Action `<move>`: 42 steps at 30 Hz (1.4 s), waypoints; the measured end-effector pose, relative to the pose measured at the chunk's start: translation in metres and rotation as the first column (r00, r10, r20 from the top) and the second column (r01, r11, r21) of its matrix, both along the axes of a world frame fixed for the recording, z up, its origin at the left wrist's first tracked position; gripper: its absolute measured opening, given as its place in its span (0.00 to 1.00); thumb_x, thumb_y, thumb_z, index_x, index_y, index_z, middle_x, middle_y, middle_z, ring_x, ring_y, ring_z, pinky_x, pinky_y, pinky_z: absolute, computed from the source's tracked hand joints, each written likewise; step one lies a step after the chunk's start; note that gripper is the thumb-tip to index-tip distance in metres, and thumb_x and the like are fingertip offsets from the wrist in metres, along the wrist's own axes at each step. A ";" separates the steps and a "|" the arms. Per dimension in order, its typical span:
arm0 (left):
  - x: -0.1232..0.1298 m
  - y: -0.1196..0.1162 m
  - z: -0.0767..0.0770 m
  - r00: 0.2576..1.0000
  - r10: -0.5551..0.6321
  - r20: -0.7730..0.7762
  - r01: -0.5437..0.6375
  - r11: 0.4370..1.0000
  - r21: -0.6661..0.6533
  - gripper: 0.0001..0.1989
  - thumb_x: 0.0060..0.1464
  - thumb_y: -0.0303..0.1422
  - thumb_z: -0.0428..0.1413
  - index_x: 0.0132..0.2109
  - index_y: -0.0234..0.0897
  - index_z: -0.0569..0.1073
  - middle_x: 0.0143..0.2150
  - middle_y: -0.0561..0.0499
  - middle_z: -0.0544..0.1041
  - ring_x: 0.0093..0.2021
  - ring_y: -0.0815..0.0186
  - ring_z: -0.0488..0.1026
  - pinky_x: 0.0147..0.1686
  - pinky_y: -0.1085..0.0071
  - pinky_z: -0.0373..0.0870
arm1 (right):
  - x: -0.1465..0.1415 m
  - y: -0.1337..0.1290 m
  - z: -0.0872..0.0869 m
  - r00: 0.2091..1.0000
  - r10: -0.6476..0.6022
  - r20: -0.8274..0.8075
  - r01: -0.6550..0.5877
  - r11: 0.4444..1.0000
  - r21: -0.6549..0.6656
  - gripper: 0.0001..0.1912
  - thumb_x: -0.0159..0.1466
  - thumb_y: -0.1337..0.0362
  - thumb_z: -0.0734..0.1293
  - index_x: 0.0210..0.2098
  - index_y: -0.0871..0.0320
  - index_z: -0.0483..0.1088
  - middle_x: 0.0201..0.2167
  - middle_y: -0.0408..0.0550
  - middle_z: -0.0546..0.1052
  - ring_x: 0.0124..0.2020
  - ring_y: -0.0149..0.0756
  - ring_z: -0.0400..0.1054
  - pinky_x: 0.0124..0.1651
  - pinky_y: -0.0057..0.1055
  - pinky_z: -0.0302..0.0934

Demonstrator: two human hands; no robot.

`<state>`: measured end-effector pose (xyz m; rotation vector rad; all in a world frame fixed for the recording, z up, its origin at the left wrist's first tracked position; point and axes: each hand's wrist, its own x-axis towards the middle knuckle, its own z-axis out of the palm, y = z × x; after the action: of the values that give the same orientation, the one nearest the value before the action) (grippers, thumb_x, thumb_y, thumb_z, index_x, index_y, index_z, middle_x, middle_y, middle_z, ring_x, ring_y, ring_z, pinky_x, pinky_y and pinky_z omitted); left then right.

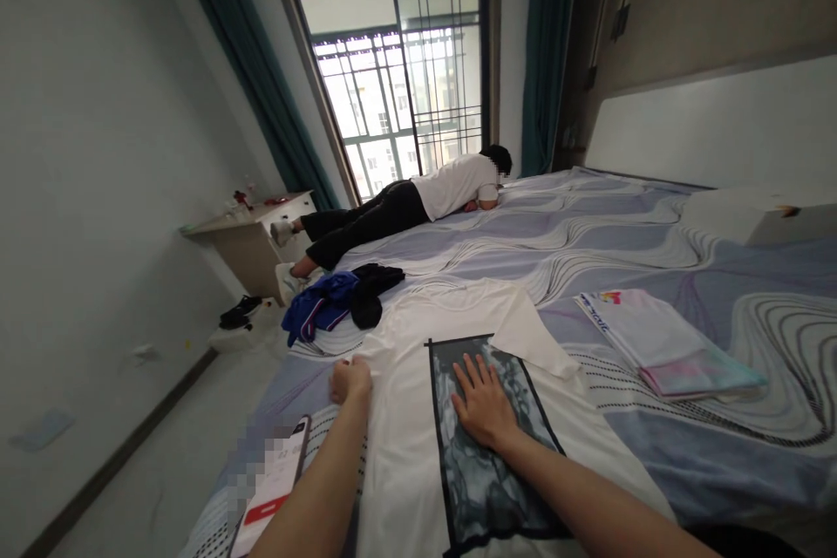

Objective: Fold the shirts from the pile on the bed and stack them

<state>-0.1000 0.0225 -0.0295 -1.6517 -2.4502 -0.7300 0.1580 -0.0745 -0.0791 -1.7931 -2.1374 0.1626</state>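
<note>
A white T-shirt point(402, 453) lies spread on the bed, its dark grey printed panel point(477, 488) facing up. My right hand point(485, 401) rests flat on the upper part of the print, fingers spread. The shirt's right sleeve point(533, 336) is folded inward over the print's top corner. At the shirt's left edge, near the other sleeve, my left hand point(350, 379) is closed, with its fingers curled around white fabric.
A phone point(275, 484) lies left of my left forearm. Blue and black clothes point(323, 305) are beyond it. Folded pale fabric point(667, 344) and a white box point(751, 214) are on the right. A person point(418, 200) lies across the bed's far side.
</note>
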 end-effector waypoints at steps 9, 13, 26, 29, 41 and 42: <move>0.046 -0.050 -0.019 0.845 -0.523 -0.114 0.531 0.846 0.055 0.40 0.45 0.23 0.53 0.67 0.38 0.55 0.69 0.37 0.60 0.70 0.48 0.55 0.63 0.46 0.56 | 0.007 -0.001 0.007 1.000 0.010 0.005 -0.010 1.000 0.029 0.33 0.69 0.48 0.57 0.70 0.53 0.54 0.72 0.50 0.49 0.73 0.50 0.39 0.70 0.49 0.34; 0.019 -0.072 -0.044 0.863 -0.505 -0.003 0.500 0.853 0.146 0.31 0.48 0.26 0.53 0.62 0.35 0.62 0.59 0.38 0.71 0.60 0.51 0.67 0.60 0.54 0.64 | 0.006 -0.001 0.006 0.999 0.004 0.054 -0.007 0.999 0.044 0.33 0.69 0.50 0.58 0.70 0.54 0.55 0.72 0.51 0.50 0.72 0.52 0.40 0.70 0.50 0.36; 0.022 -0.078 -0.044 0.935 -0.354 -0.003 0.351 0.926 0.142 0.11 0.55 0.23 0.50 0.40 0.40 0.73 0.38 0.46 0.74 0.42 0.57 0.72 0.45 0.62 0.67 | -0.003 0.058 0.026 0.960 -0.247 -0.133 0.240 0.969 -0.065 0.23 0.67 0.54 0.62 0.57 0.59 0.69 0.53 0.58 0.72 0.54 0.48 0.63 0.56 0.42 0.54; 0.022 -0.079 -0.043 0.937 -0.349 -0.016 0.348 0.931 0.110 0.12 0.55 0.23 0.50 0.43 0.39 0.74 0.39 0.46 0.75 0.44 0.57 0.72 0.45 0.62 0.65 | -0.012 0.097 0.033 0.906 -0.376 -0.193 0.341 0.920 -0.195 0.26 0.65 0.48 0.63 0.54 0.60 0.72 0.51 0.60 0.72 0.53 0.51 0.64 0.55 0.44 0.54; 0.020 -0.077 -0.042 0.936 -0.351 -0.022 0.351 0.932 0.087 0.10 0.54 0.25 0.49 0.38 0.39 0.74 0.35 0.47 0.75 0.42 0.57 0.71 0.46 0.62 0.65 | -0.026 0.113 0.018 0.886 -0.359 -0.295 0.343 0.933 -0.104 0.14 0.68 0.57 0.61 0.43 0.57 0.76 0.47 0.53 0.72 0.51 0.44 0.61 0.55 0.40 0.48; 0.020 -0.077 -0.041 0.936 -0.350 -0.027 0.351 0.933 0.083 0.09 0.54 0.25 0.50 0.37 0.39 0.74 0.35 0.47 0.75 0.42 0.57 0.71 0.46 0.62 0.65 | -0.026 0.110 0.019 0.891 -0.355 -0.283 0.344 0.935 -0.089 0.14 0.68 0.57 0.62 0.45 0.58 0.74 0.47 0.54 0.72 0.52 0.45 0.61 0.55 0.40 0.49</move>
<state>-0.0796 -0.0543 -0.0709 -2.0782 -2.1008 -0.8488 0.1316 0.0358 -0.0605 -1.9976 -1.5878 0.3557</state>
